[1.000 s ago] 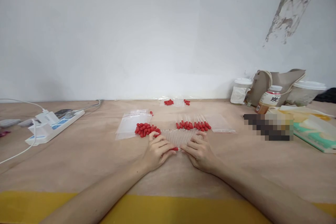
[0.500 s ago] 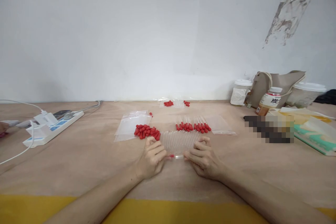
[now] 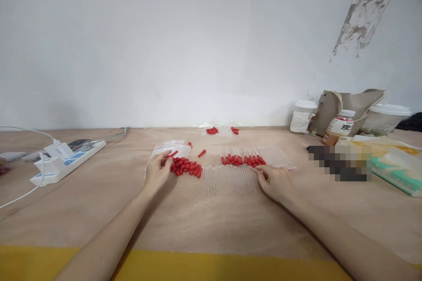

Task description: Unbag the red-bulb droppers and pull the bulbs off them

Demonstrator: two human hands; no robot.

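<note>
My left hand (image 3: 158,171) is at the left side of a pile of red rubber bulbs (image 3: 187,166), its fingertips closed on a bulb (image 3: 172,154) at the pile's edge. To the right of the pile lies a row of clear glass tubes (image 3: 227,179), side by side. My right hand (image 3: 275,181) has thumb and forefinger pinched at the upper end of the rightmost tube. Behind this row rest several droppers (image 3: 242,160), clear tubes with red bulbs towards me. A single red bulb (image 3: 201,153) lies apart, behind the pile.
Clear plastic bags (image 3: 277,157) lie beside the droppers, and more bags (image 3: 174,144) lie behind my left hand. Further bags with red bulbs (image 3: 212,131) are by the wall. A power strip (image 3: 70,162) stands left; a bottle (image 3: 339,127), cups and a bag (image 3: 354,101) stand right.
My hands have parted from in front of the tube row, where they held a red bulb and a tube together. Left moved to the bulb pile, right to the row's right end. A lone bulb appears behind.
</note>
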